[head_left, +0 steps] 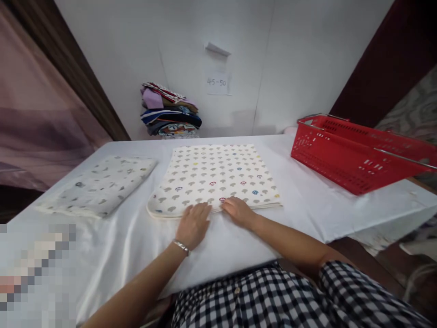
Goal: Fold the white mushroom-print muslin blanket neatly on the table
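A folded white cloth [218, 171] printed with small mushrooms, mostly grey-beige with a few red, blue and yellow ones, lies flat on the table before me. My left hand [195, 223] rests on its near edge, fingers laid flat and pointing forward; a silver bracelet is on that wrist. Just to the right, my right hand [238, 211] touches the same edge with its fingers outstretched toward the left. The undersides of both hands are hidden.
On the left lies another folded white cloth [102, 184] with a dark sparse print. A red plastic basket [341, 157] with metal handles stands at the right. Stacked folded fabrics [170, 111] sit behind the white-covered table [300, 209], against the wall. A paper label [218, 83] reads 45-50.
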`<state>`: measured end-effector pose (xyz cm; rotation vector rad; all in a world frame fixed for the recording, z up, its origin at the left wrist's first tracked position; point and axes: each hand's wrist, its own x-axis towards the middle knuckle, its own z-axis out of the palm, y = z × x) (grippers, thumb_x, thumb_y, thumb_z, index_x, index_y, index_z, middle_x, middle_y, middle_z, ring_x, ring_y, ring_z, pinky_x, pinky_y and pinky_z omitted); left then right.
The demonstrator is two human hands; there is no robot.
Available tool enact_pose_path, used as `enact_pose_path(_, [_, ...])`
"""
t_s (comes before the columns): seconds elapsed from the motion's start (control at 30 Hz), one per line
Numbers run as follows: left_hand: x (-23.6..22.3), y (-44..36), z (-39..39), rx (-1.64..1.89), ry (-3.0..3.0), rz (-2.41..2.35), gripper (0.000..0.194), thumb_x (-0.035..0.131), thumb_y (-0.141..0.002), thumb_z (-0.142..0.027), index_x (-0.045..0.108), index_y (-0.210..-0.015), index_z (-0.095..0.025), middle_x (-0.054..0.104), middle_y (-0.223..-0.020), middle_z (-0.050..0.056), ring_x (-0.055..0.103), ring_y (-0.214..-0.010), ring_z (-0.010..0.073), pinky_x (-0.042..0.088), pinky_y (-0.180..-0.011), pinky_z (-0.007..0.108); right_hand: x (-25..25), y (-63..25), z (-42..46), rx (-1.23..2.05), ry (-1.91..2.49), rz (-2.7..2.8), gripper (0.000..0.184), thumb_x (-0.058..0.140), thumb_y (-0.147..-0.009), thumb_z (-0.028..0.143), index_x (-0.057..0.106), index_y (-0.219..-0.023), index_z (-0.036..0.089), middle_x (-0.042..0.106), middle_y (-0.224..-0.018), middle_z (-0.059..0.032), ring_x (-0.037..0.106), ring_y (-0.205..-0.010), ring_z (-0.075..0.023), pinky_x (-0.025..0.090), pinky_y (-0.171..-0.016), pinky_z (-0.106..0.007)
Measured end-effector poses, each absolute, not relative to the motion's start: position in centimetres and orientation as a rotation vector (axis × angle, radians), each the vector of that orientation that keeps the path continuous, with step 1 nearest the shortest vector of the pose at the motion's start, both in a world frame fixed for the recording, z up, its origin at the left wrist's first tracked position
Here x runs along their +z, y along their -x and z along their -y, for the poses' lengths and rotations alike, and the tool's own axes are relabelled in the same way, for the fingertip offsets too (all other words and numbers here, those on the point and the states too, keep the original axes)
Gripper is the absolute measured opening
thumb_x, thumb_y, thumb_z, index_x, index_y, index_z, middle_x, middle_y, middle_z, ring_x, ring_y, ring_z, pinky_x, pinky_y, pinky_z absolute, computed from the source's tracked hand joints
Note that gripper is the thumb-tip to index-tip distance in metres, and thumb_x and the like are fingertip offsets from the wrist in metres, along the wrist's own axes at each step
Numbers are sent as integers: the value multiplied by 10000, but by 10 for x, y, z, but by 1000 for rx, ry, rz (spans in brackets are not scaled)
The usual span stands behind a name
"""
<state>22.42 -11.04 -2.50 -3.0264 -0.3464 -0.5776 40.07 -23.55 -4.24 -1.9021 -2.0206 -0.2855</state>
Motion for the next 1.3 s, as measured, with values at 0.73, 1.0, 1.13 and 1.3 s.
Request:
enact_pose_path(0.73, [-36, -276, 129, -517, 3098, 253, 146, 480, -816, -155, 602, -887, -193, 610, -946, 69, 528, -904, 226, 424, -750, 361, -14, -521, 376, 325, 2576, 741, 415, 426, -833, 464, 584, -595, 163, 547, -529, -4, 480, -547, -119, 295, -522, -233])
enact_pose_path(1.0, [-37, -275, 129, -512, 3080, 254, 134, 490, -807, -150, 594, -888, -176, 591, -940, 75, 515, -910, 223, 421, -759, 349, -2, -531, 363, 446, 2554, 738, 268, 584, -725, 392, 599, -614, 149, 514, -512, 18, 438, -508, -92, 288, -499, -220])
enact_pose_path(1.13, [-36, -276, 129, -520, 3103, 233, 133, 490, -803, -144, 589, -886, -178, 590, -934, 72, 512, -902, 221, 415, -766, 351, -3, -535, 367, 436, 2492, 632, 294, 531, -762, 424, 612, -710, 147, 536, -545, 19, 440, -491, -83, 308, -481, -211])
enact_pose_path(1.3, [-36, -276, 130, -505, 3132, 218, 147, 482, -804, -139, 589, -895, -183, 590, -944, 76, 513, -911, 226, 417, -768, 360, -15, -534, 367, 477, 2553, 568, 259, 571, -732, 378, 578, -607, 151, 505, -477, 21, 442, -461, -88, 312, -473, -214])
